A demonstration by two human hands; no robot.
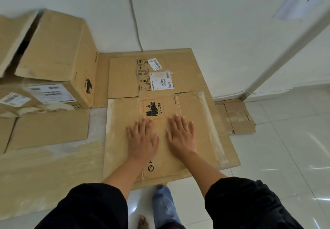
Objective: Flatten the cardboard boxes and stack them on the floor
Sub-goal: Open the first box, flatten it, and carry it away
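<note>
Both hands lie palm-down with fingers spread on the flattened cardboard box (160,134), gripping nothing: the left hand (142,139) and the right hand (181,136) sit side by side, thumbs nearly meeting, pressing the smooth brown panel flat. Just beyond the fingertips, on the same panel, is a dashed orange square holding a black battery pictogram and the text "UN 3481" (152,110). Strips of clear tape with a dull, wrinkled sheen run along the panel's far and right edges.

This box rests on top of a larger flattened sheet (185,62), whose matte corrugated surface extends past it toward the white wall (196,14). On the far part of the stack, beyond the battery mark, are a column of black handling symbols (143,75) and two white barcode labels (160,81).

Left of the pressed box stands an unflattened carton (59,50), leaning, with its top flaps gaping and the same battery mark on its side; in front of it lies another carton with white shipping labels (50,93) and a loose rectangular flap (50,128). Right of the pressed box, a small notched piece of flat cardboard (237,118) lies on the glossy white floor tiles (285,148). Black sleeves (246,203) cover both forearms nearest the camera.
</note>
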